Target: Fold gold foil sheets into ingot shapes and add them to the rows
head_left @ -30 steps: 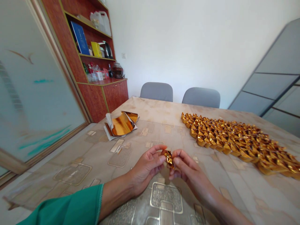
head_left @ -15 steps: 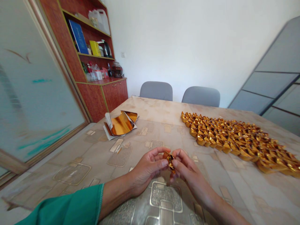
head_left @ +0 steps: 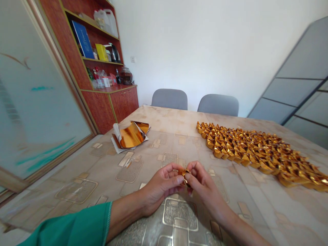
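Between both hands, above the near part of the table, is a small folded gold foil paper piece (head_left: pixel 185 173). My left hand (head_left: pixel 164 184) pinches its left side with thumb and fingers. On the other side my right hand (head_left: pixel 203 184) grips it, the thumb pressed across its top, so much of the piece is covered. Rows of folded gold paper ingots (head_left: pixel 251 147) stand packed together on the right of the table. A loose stack of gold foil sheets with white backing (head_left: pixel 132 135) lies curled on the left.
A patterned cover lies over the table (head_left: pixel 169 140). Two grey chairs (head_left: pixel 169 99) stand behind its far edge. At the back left is a red-brown cabinet (head_left: pixel 124 102) with jugs, a kettle and bottles. A frosted sliding door (head_left: pixel 46 102) borders the left.
My right thumb has moved up and over the foil piece, covering more of it. The piece has turned slightly in my fingers. The whole view has shifted a little.
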`<move>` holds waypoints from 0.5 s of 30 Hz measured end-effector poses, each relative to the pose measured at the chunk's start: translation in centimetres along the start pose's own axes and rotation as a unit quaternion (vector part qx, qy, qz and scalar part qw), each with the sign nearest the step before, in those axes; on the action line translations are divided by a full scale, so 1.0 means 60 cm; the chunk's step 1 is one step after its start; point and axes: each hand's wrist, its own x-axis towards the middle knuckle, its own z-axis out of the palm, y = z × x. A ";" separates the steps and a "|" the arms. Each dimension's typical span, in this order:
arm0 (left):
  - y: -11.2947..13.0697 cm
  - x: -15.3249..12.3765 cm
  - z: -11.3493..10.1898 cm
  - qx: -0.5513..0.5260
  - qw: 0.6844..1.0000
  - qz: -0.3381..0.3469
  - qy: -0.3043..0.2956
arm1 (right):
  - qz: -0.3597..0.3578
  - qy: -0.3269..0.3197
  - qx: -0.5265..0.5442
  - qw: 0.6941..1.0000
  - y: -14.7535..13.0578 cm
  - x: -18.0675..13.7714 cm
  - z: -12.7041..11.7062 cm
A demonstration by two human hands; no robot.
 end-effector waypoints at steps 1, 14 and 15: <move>0.001 -0.001 0.001 0.001 1.000 -0.001 0.001 | 0.002 0.000 0.003 1.000 0.000 -0.001 0.001; 0.004 0.003 -0.005 -0.013 0.999 -0.018 -0.033 | 0.060 -0.011 0.054 0.997 -0.002 -0.003 -0.004; 0.006 0.005 -0.005 -0.017 0.999 -0.018 -0.038 | 0.067 -0.018 0.061 0.996 -0.002 -0.004 -0.006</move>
